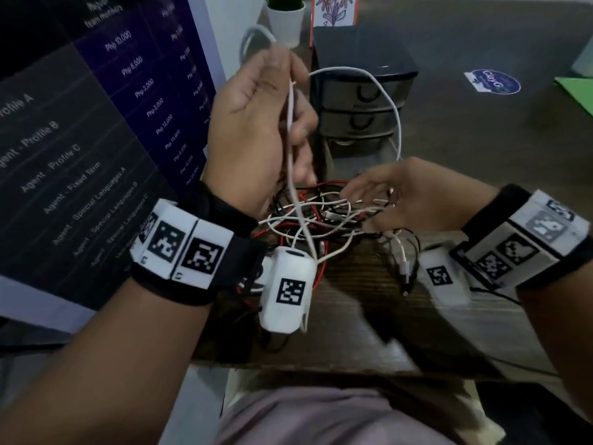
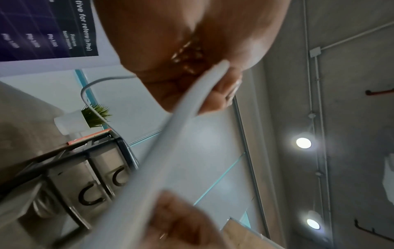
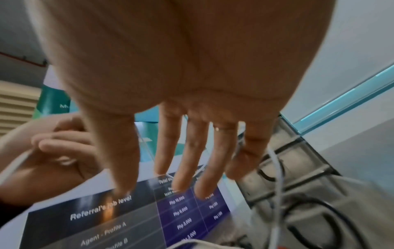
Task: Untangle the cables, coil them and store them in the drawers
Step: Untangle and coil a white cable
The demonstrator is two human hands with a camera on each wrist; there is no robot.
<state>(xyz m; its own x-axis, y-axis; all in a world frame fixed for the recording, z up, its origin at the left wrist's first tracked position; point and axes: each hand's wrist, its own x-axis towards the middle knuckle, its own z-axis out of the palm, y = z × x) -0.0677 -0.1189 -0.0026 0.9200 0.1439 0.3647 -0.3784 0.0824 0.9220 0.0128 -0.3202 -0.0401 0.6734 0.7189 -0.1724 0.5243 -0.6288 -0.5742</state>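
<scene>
**A:** White cable [image 1: 290, 101] runs up from the tangle [image 1: 321, 216] on the table [image 1: 369, 332]; your left hand [image 1: 256, 123] holds it raised, fingers curled round it. Your right hand [image 1: 410, 200] hovers at the tangle's right edge, fingers spread and nearly straight, gripping nothing. What could go wrong?

**B:** Judging from the pile, pulling upward while the white cable still crosses red and black strands would likely cinch a knot tighter. The same lift may drag the whole tangle, and a plug end [image 1: 405, 268] lying toward the table's near edge could slide off. A loop of the white cable also arcs across the drawers [image 1: 362, 101]; it may snag a handle as you draw it free.

**A:** Where do things stand?

**B:** Sorting looks barely begun. No coil is visible, and the tangle lies just in front of the drawers. The bottom drawer appears pulled out a little; the upper two look shut.

**A:** What is hidden or unclear?

**B:** Your left hand covers the cable's path through the palm, and the left wrist view shows it only as a blurred band [image 2: 170, 134]. How many cables make up the pile cannot be told. Your right fingers [image 3: 187, 160] blur in the right wrist view; whether the little finger touches the white strand beside it is uncertain. Drawer contents are out of sight.
</scene>
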